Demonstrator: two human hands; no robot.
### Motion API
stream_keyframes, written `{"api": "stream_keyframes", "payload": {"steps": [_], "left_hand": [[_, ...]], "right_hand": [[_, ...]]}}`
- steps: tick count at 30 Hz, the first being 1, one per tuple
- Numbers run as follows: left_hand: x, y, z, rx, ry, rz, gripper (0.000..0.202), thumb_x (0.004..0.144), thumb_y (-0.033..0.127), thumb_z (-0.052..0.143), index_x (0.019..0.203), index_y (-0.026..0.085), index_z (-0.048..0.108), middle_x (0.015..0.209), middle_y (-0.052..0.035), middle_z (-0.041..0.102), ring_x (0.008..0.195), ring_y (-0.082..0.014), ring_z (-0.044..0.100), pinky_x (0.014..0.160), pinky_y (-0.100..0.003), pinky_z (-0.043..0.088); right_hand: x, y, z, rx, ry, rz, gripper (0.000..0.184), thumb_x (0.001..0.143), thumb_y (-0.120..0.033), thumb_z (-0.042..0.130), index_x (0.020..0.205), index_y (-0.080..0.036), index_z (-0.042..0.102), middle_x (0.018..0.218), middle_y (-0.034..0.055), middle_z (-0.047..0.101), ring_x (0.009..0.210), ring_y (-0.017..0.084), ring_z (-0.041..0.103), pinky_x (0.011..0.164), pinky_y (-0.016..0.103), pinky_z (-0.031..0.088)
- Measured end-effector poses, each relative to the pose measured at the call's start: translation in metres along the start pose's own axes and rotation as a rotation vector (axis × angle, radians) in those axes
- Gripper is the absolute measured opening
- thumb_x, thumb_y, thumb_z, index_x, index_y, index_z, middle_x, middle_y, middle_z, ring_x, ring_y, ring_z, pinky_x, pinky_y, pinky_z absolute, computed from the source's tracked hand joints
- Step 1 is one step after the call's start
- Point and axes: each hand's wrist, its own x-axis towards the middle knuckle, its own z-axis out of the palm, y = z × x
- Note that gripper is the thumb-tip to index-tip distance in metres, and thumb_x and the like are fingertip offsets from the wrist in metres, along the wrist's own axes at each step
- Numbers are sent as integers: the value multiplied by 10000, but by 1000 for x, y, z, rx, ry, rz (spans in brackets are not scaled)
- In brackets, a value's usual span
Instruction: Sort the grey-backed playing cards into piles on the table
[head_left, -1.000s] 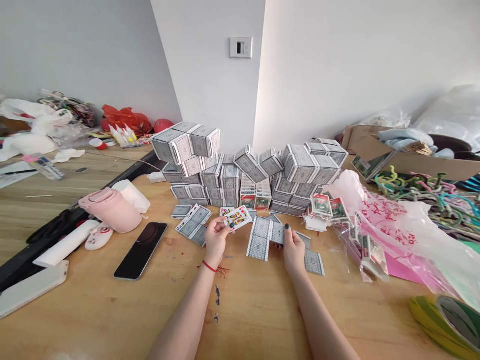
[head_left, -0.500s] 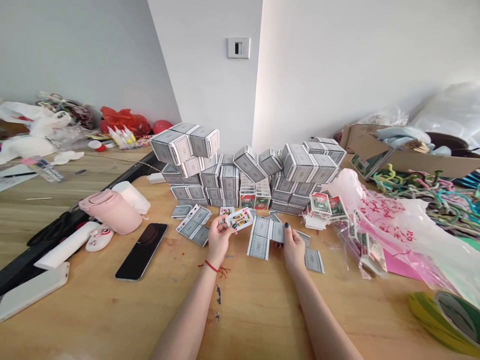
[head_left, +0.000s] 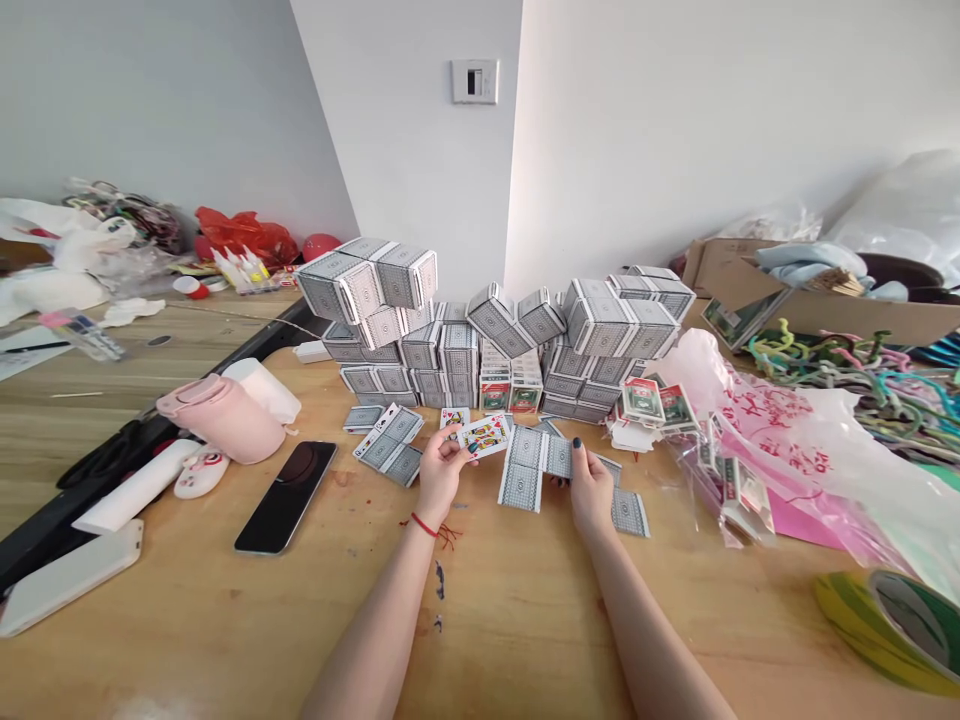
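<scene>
**Item: two hands at cards on a wooden worktop (head_left: 525, 620).**

- Change since half a second ago: very little. The whole scene sits slightly higher in the frame. Both hands keep their places and grips.
- Left hand (head_left: 439, 470): at centre frame, fingers closed in a pinch on a face-up card (head_left: 484, 436), a court card, held just above the worktop.
- Right hand (head_left: 591, 487): just right of centre, fingers curled down onto the face-down cards (head_left: 523, 468) spread flat there. One fingertip touches a card; whether it grips any cannot be told.
- Behind the hands: a wall of card boxes (head_left: 450, 345) stacked across mid-frame, close to the cards.
- Left of the hands: loose cards (head_left: 390, 448), then a black phone (head_left: 285, 483) and a pink flask (head_left: 221, 418) on its side.
- Right of the hands: a crumpled plastic bag (head_left: 787, 440), just beside the outermost face-down card.
- Lower right: a tape roll (head_left: 892, 625) at the frame edge.
- Open room: bare worktop from the wrists down to the bottom edge, between phone and tape roll.
</scene>
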Motion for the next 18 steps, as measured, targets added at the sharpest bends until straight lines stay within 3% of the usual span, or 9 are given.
{"api": "stream_keyframes", "payload": {"steps": [8, 18], "left_hand": [[2, 5, -7, 74, -145, -37, 425, 620, 167, 602, 1044, 157, 569, 617, 36, 519, 561, -88, 526, 573, -268, 516], [4, 5, -13, 188, -207, -42, 368, 625, 158, 595, 992, 140, 576, 605, 22, 559, 540, -118, 570, 532, -275, 517]], "right_hand": [[1, -2, -4, -63, -16, -33, 442, 728, -576, 453, 512, -190, 458, 382, -22, 457, 387, 132, 440, 408, 251, 341], [3, -2, -8, -25, -157, 28, 385, 714, -584, 468, 660, -203, 481, 375, -43, 475, 291, 126, 415, 340, 247, 335]]}}
